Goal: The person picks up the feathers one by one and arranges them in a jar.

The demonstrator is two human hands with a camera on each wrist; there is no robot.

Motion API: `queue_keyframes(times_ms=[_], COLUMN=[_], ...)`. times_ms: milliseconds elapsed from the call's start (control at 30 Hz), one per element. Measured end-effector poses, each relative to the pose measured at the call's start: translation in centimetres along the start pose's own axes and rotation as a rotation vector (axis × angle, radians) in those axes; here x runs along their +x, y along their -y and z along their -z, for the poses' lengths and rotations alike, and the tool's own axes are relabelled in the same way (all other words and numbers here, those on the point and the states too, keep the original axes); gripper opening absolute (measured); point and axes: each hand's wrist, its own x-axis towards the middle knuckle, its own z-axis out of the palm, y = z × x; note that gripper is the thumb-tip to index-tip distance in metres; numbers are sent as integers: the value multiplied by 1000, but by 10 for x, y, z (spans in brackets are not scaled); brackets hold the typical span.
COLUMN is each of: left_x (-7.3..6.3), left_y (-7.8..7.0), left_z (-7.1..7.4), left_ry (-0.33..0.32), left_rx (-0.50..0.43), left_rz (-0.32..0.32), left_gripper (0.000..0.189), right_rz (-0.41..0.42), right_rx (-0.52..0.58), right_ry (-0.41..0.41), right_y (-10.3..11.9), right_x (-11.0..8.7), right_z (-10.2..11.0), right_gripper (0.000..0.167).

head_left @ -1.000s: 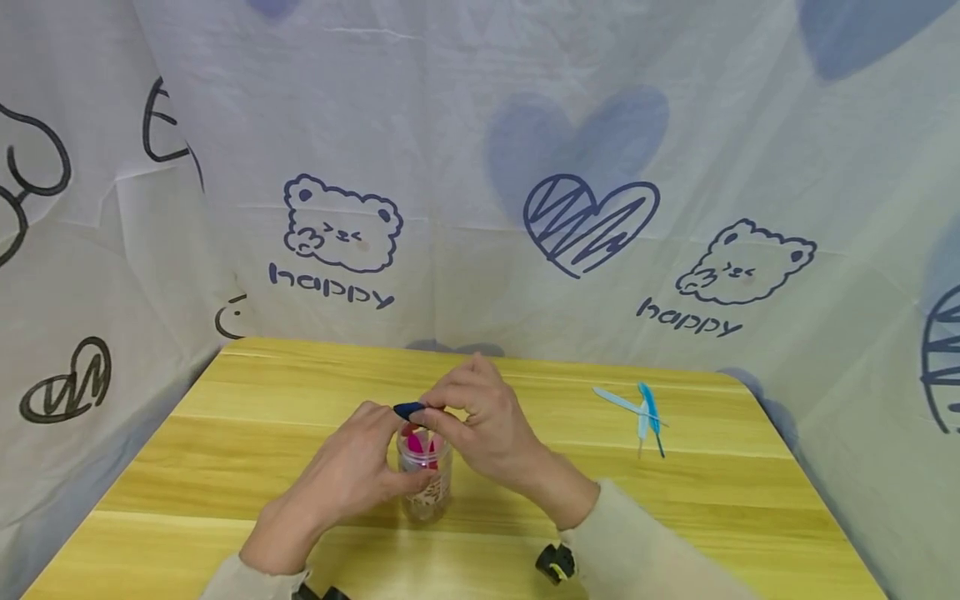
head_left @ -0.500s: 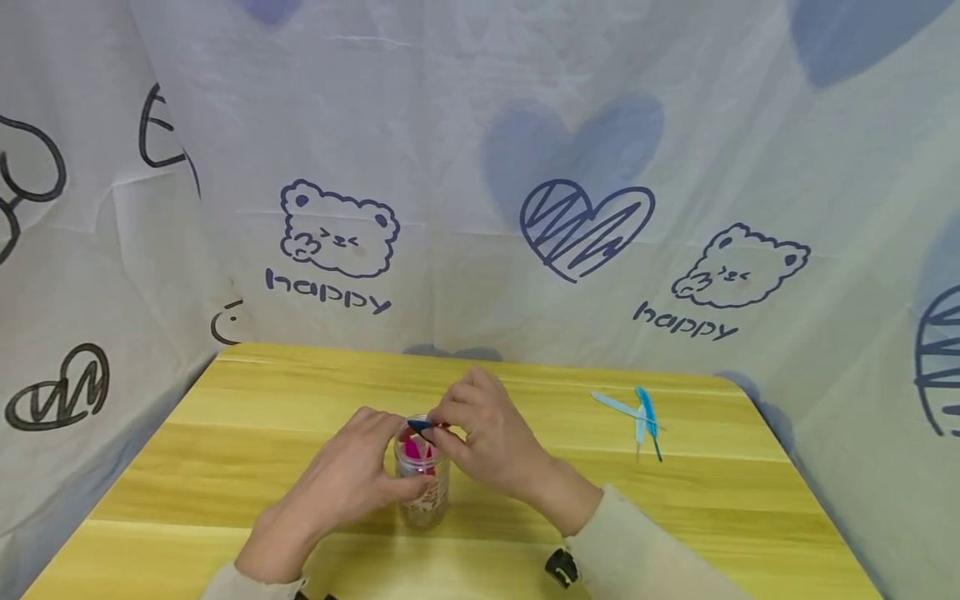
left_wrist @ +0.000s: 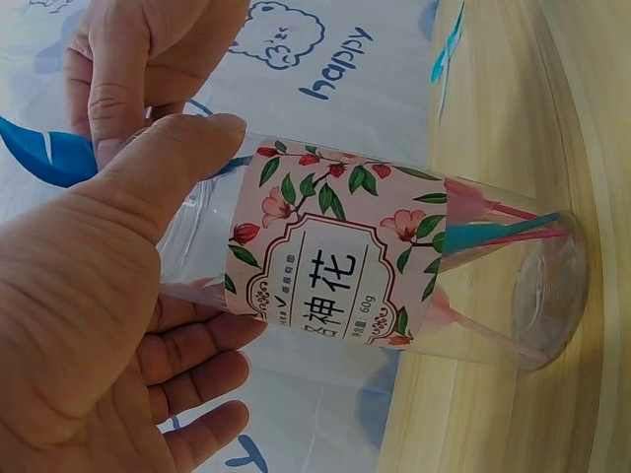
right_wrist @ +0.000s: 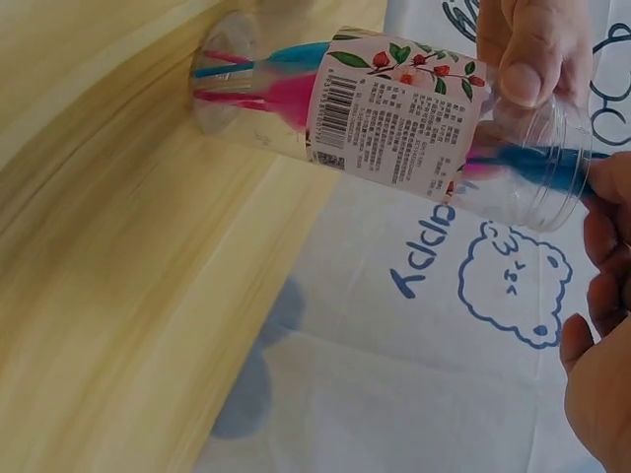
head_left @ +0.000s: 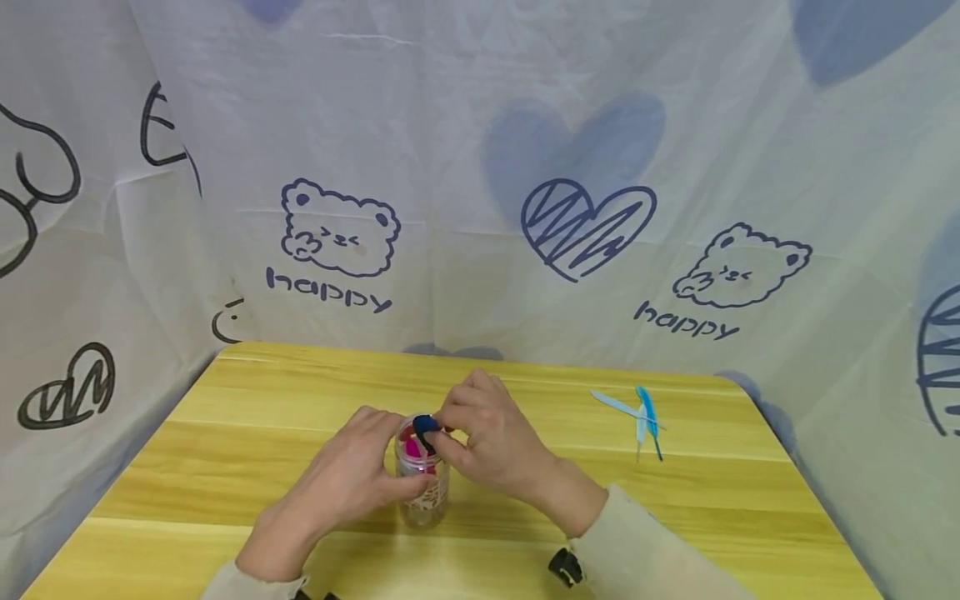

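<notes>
Clear plastic jar with a pink floral label (head_left: 423,496) upright on the yellow wood-grain table (head_left: 712,500), pink and blue feathers inside. Left hand (head_left: 348,475), at the jar's nine o'clock, grips it near the neck, thumb on one side, fingers on the other. Right hand (head_left: 483,429), toward two o'clock of the mouth, pinches a dark-blue soft feather (head_left: 425,423); vane above the rim, lower part apparently inside. Step, by my reading: feeding this feather in. Next move probably calls for a straight downward push, then release, jar held steady. Loose blue feathers (head_left: 648,410) lie apart, between two and three o'clock of the jar.
</notes>
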Motion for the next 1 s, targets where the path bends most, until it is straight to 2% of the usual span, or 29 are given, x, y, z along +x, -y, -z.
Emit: queue_keyframes(times_ms=[400, 600, 800, 900, 1000], left_x=[-1, -2, -2, -2, -1], left_y=[1, 1, 2, 2, 2], left_z=[-1, -1, -2, -3, -3], left_ry=[-18, -24, -22, -20, -15], left_rx=[10, 13, 5, 3, 5], left_rz=[-7, -11, -14, -17, -15], left_gripper=[61, 54, 46, 51, 60], right_rz=[32, 15, 39, -3, -57], right_rx=[-80, -71, -152, -122, -48], right_ry=[34, 4, 15, 57, 62], right_y=[2, 7, 15, 16, 14], right_x=[-1, 5, 14, 16, 17], right_z=[1, -2, -11, -10, -1], right_gripper=[8, 15, 12, 8, 6])
